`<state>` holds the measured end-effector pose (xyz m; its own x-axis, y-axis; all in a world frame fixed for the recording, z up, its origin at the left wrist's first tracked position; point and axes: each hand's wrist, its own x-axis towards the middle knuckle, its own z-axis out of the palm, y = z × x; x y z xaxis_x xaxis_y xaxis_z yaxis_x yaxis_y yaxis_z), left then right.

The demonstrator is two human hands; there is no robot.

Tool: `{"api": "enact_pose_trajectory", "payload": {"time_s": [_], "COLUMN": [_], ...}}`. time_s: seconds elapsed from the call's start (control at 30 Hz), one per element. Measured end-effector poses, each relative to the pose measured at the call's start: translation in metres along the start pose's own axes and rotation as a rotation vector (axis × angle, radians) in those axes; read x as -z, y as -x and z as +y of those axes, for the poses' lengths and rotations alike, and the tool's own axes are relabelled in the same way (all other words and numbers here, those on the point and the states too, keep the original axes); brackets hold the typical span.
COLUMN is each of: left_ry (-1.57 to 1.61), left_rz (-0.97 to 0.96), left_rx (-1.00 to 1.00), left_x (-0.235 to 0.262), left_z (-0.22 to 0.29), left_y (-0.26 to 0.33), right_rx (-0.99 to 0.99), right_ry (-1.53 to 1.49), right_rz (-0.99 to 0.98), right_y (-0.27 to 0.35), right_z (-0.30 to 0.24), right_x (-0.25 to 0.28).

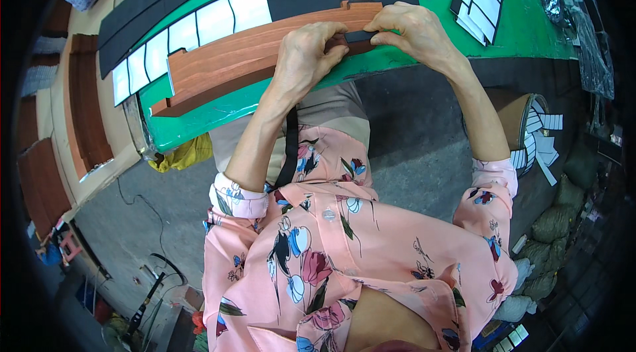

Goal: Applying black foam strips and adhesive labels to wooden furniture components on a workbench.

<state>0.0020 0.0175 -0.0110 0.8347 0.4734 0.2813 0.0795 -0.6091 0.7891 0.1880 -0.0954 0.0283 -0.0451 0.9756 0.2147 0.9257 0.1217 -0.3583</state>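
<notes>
Black foam strip [361, 36] pinched in right hand [412, 28], pressed down by left hand [306, 54] onto wooden plank [252, 54]; near end seated, long tail dangling unstuck.

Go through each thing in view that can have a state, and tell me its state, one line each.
Left hand: closed on the black strip, pressing on the wood.
Right hand: fingers pinching the strip's end.
Thin black foam strip: end held on the wood, rest hanging past the table edge.
Reddish-brown wooden plank: lying flat on the table.
Green table: covered with a glossy film.
Brown bin: open, white scraps spilling out.
</notes>
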Motion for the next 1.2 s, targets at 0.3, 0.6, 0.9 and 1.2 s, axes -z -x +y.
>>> {"api": "enact_pose_trajectory", "payload": {"time_s": [0.3, 0.6, 0.9, 1.2], "left_ry": [0.001, -0.020, -0.023, -0.060], "left_rz": [0.042, 0.043, 0.052, 0.057], "left_rx": [-0.064, -0.139, -0.164, -0.211], "left_x": [-0.002, -0.003, -0.003, -0.004], "left_z": [0.003, 0.001, 0.000, 0.000], "left_y": [0.003, 0.004, 0.005, 0.008], "right_rx": [-0.001, -0.012, -0.024, -0.187], "right_ry": [0.029, 0.034, -0.022, -0.108], "right_rz": [-0.007, -0.017, 0.037, 0.231], "right_y": [0.000, 0.000, 0.005, 0.037], "right_z": [-0.001, -0.002, -0.004, -0.008], "right_x": [0.000, 0.001, -0.005, -0.023]}}
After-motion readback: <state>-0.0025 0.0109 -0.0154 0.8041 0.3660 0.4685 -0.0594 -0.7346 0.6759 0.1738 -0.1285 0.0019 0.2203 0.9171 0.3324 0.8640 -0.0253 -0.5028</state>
